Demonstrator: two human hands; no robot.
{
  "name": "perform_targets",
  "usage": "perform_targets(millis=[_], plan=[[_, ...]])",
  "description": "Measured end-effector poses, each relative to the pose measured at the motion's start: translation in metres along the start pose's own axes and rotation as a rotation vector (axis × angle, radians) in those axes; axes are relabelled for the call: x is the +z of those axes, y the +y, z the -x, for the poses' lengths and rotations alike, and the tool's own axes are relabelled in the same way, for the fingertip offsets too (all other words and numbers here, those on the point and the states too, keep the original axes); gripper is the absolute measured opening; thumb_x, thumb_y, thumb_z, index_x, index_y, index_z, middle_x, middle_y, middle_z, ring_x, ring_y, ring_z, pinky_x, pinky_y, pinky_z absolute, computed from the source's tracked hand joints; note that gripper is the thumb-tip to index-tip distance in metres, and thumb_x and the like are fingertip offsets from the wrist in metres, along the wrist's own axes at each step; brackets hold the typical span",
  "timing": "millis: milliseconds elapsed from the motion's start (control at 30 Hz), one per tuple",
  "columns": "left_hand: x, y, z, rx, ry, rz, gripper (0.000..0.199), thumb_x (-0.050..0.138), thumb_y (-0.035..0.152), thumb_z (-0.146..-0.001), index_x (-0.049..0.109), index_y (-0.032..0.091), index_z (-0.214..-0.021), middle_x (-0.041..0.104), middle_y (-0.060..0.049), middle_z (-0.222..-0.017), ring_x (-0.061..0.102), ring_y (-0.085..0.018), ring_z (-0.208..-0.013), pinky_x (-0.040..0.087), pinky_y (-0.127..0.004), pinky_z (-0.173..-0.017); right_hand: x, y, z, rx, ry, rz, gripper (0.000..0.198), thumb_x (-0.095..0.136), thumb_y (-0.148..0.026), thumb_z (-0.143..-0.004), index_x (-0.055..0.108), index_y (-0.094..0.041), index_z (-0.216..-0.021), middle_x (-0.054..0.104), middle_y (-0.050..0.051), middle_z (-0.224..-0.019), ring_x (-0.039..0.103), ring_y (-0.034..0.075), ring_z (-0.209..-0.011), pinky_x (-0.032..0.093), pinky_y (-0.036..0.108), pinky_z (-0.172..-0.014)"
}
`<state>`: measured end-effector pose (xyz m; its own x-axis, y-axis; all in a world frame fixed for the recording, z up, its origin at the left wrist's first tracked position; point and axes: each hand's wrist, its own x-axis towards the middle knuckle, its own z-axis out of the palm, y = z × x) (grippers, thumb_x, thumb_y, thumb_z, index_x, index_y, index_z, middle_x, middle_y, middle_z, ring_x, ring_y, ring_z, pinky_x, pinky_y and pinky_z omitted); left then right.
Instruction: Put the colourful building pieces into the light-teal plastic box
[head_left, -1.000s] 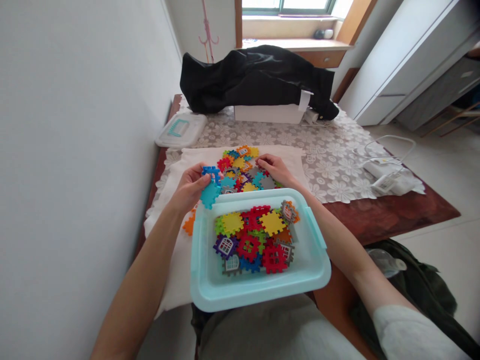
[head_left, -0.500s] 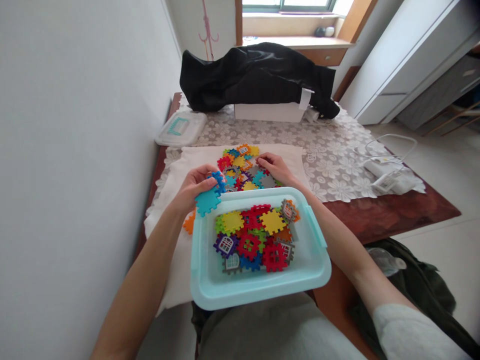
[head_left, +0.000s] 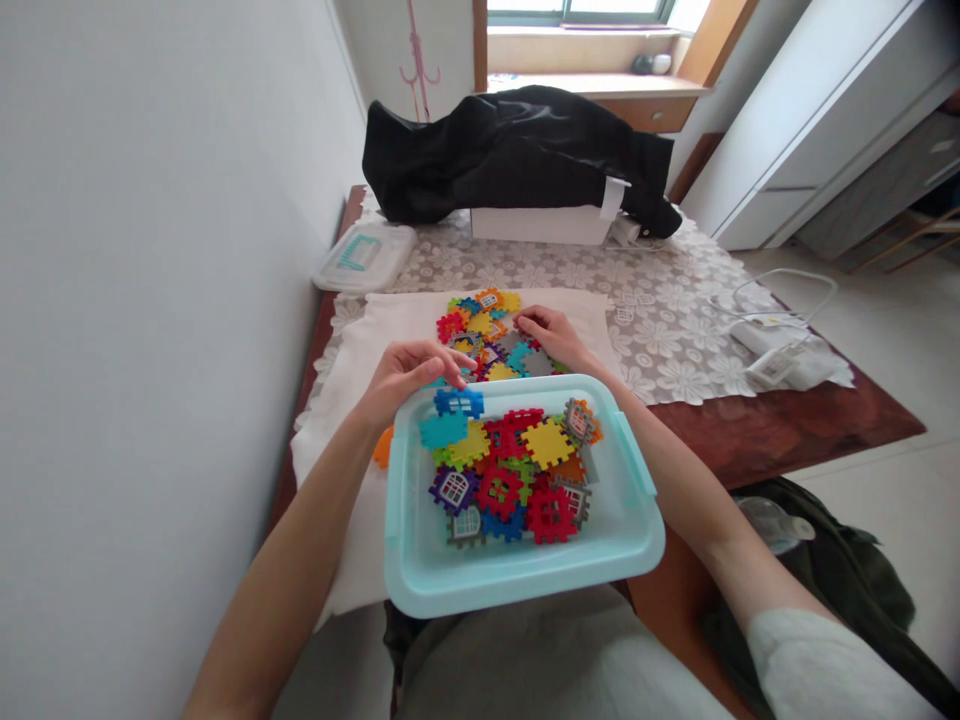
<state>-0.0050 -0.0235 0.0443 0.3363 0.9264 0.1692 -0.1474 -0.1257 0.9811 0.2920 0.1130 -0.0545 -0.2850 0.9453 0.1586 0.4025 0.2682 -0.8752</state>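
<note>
My left hand [head_left: 416,375] is over the far left rim of a light-blue plastic box [head_left: 517,592], its fingers stretched out with nothing in them. Just below it, inside the rim, are a blue window-patterned toy building tile [head_left: 459,403] and a light-blue toothed tile [head_left: 444,430], apart from the fingers. Several red, yellow, purple and grey tiles [head_left: 501,490] lie in the box. Beyond it, my right hand [head_left: 551,335] rests at the right side of a loose tile pile [head_left: 480,325], fingers curled together; whatever is at the fingertips is too small to tell.
The box is in front of my body, overlapping the near part of a white cloth [head_left: 352,400]. An orange tile [head_left: 383,447] lies left of the box. Farther back are a clear lid [head_left: 365,257] and a black cover [head_left: 517,150] over a white box. White cables [head_left: 780,345] lie at right.
My left hand has let go of the two blue tiles, which are now within the box's far left corner. Its fingers have opened and shifted slightly right. My right hand has stayed put.
</note>
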Motion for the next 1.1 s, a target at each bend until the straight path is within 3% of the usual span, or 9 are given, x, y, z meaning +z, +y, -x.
perform_targets(millis=[100,167,267,367,433,600,800,933,1100], plan=[[-0.002,-0.009,-0.004,0.024,0.050,-0.029,0.056,0.077,0.074,-0.097,0.086,0.021,-0.082,0.083,-0.013,-0.083,0.083,-0.034,-0.106,0.068,-0.041,-0.089,0.000,-0.001,0.000,0.010,0.004,0.003,0.034,0.063,-0.059,-0.105,0.076,-0.029,-0.105,0.082,0.005,-0.105,0.073,0.025,-0.097,0.061,0.037,-0.090],[-0.005,-0.017,-0.009,0.040,0.153,-0.126,0.058,0.069,0.075,-0.102,0.086,0.021,-0.088,0.085,-0.013,-0.089,0.083,-0.032,-0.103,0.067,-0.045,-0.097,0.000,-0.002,0.001,0.019,0.004,0.001,0.032,0.063,-0.058,-0.105,0.076,-0.029,-0.105,0.082,0.005,-0.105,0.073,0.025,-0.097,0.061,0.037,-0.089],[-0.011,-0.031,-0.015,0.069,0.310,-0.549,0.052,0.066,0.067,-0.106,0.087,0.019,-0.111,0.086,-0.014,-0.119,0.080,-0.034,-0.119,0.060,-0.051,-0.115,0.000,-0.003,0.001,0.025,0.000,0.004,0.029,0.063,-0.055,-0.105,0.076,-0.029,-0.106,0.083,0.005,-0.107,0.073,0.024,-0.098,0.061,0.036,-0.088],[-0.018,-0.043,-0.018,0.022,0.274,-1.026,0.057,0.074,0.057,-0.100,0.080,0.016,-0.140,0.076,-0.017,-0.151,0.067,-0.039,-0.144,0.047,-0.055,-0.130,0.000,-0.002,0.001,0.007,0.005,0.004,0.027,0.063,-0.051,-0.105,0.076,-0.028,-0.108,0.083,0.005,-0.110,0.074,0.024,-0.100,0.061,0.036,-0.091],[-0.021,-0.049,-0.018,-0.043,0.187,-1.162,0.057,0.075,0.054,-0.099,0.079,0.017,-0.143,0.076,-0.017,-0.151,0.066,-0.040,-0.144,0.048,-0.054,-0.129,0.000,-0.002,0.001,0.002,0.007,0.005,0.026,0.063,-0.050,-0.105,0.076,-0.028,-0.108,0.083,0.005,-0.109,0.074,0.024,-0.101,0.060,0.036,-0.092],[-0.028,-0.053,-0.017,-0.056,0.148,-1.041,0.047,0.075,0.059,-0.098,0.087,0.023,-0.126,0.086,-0.015,-0.121,0.077,-0.036,-0.115,0.061,-0.047,-0.105,0.000,-0.002,0.001,-0.009,-0.007,-0.002,0.025,0.062,-0.048,-0.105,0.076,-0.027,-0.108,0.083,0.005,-0.110,0.075,0.024,-0.099,0.061,0.037,-0.091],[-0.027,-0.051,-0.016,-0.029,0.208,-0.862,0.037,0.083,0.057,-0.090,0.084,0.026,-0.111,0.082,-0.008,-0.092,0.074,-0.028,-0.084,0.058,-0.038,-0.079,-0.001,-0.007,0.003,0.008,-0.003,0.005,0.026,0.063,-0.049,-0.105,0.076,-0.027,-0.108,0.083,0.005,-0.110,0.074,0.024,-0.100,0.061,0.037,-0.092],[-0.024,-0.048,-0.017,-0.043,0.258,-0.802,0.037,0.087,0.055,-0.086,0.082,0.024,-0.105,0.078,-0.005,-0.086,0.068,-0.023,-0.074,0.054,-0.034,-0.074,-0.001,-0.009,0.004,0.028,-0.002,0.005,0.027,0.063,-0.051,-0.104,0.077,-0.028,-0.108,0.084,0.005,-0.111,0.074,0.025,-0.102,0.060,0.037,-0.093],[-0.023,-0.044,-0.018,-0.030,0.273,-0.674,0.041,0.086,0.059,-0.086,0.078,0.020,-0.099,0.080,-0.007,-0.095,0.067,-0.019,-0.076,0.052,-0.031,-0.070,-0.001,-0.007,0.003,0.001,-0.005,-0.004,0.027,0.063,-0.051,-0.104,0.076,-0.027,-0.106,0.083,0.005,-0.110,0.074,0.024,-0.100,0.060,0.036,-0.092]])
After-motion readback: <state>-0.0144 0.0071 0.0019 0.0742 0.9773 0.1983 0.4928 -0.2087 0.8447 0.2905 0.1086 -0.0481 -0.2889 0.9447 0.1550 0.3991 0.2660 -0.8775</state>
